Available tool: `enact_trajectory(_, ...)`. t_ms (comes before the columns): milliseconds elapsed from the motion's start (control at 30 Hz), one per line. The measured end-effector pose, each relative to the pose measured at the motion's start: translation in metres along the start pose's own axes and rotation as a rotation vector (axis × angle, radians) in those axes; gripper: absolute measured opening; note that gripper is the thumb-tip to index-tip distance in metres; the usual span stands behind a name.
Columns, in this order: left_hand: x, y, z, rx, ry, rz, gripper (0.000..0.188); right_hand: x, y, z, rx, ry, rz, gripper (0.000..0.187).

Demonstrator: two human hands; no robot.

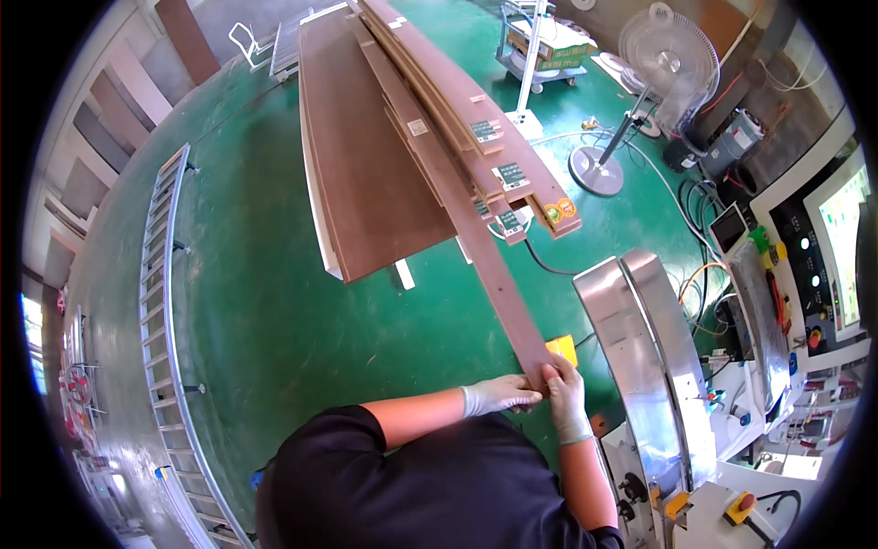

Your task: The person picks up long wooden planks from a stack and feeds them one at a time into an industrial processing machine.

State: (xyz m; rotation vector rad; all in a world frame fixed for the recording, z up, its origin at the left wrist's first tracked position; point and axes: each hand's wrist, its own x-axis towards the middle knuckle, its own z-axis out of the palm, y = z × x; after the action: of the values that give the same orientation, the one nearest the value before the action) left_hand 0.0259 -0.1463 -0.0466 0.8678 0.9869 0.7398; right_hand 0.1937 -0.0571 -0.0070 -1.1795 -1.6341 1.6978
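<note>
A long, narrow brown board (508,306) reaches from the stack toward me, with its near end between my gloved hands. My left hand (498,395) comes in from the left and is closed on that end. On the right side, my right hand (567,393) grips the same end, thumb on top. Beyond it the board runs along the left side of several stacked brown boards (457,114), some with green-and-white labels. A wide brown panel (370,174) lies to the left of the stack. Just behind my right hand is a yellow object (562,348), partly hidden.
A steel-covered machine (631,339) stands close on my right, with a control panel (809,265) beyond it and a red stop button (745,503) nearer. A roller rail (160,302) runs along the left. Farther right are a fan (668,64), cables, and a trolley (544,55).
</note>
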Motion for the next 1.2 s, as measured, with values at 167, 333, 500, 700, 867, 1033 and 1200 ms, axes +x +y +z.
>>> enact_trajectory(167,0.003,-0.003,-0.053,-0.376,-0.061,-0.131,0.054,-0.087,-0.028,-0.048,-0.167,0.066,0.127,0.039)
enact_trajectory(333,-0.005,0.07,-0.163,-0.841,0.416,0.377,0.054,-0.186,-0.071,-0.089,-0.221,0.122,0.333,0.064)
enact_trajectory(500,0.014,0.08,-0.191,-1.026,0.675,0.478,0.057,-0.27,-0.018,-0.115,-0.356,0.386,0.242,0.039)
enact_trajectory(700,-0.016,0.071,-0.103,-1.305,0.461,0.415,0.072,-0.357,0.008,-0.108,-1.151,0.807,-0.028,0.034)
enact_trajectory(867,-0.071,0.081,-0.019,-1.084,0.219,0.353,0.07,-0.457,0.027,-0.088,-1.093,0.966,0.08,0.056)
enact_trajectory(1033,-0.106,0.076,0.064,-0.451,-0.065,0.24,0.051,-0.573,0.043,-0.014,-0.928,1.09,0.339,0.079)
enact_trajectory(1200,-0.121,0.026,0.171,-0.435,-0.366,0.009,0.045,-0.604,0.022,0.11,-1.121,1.127,0.264,0.097)
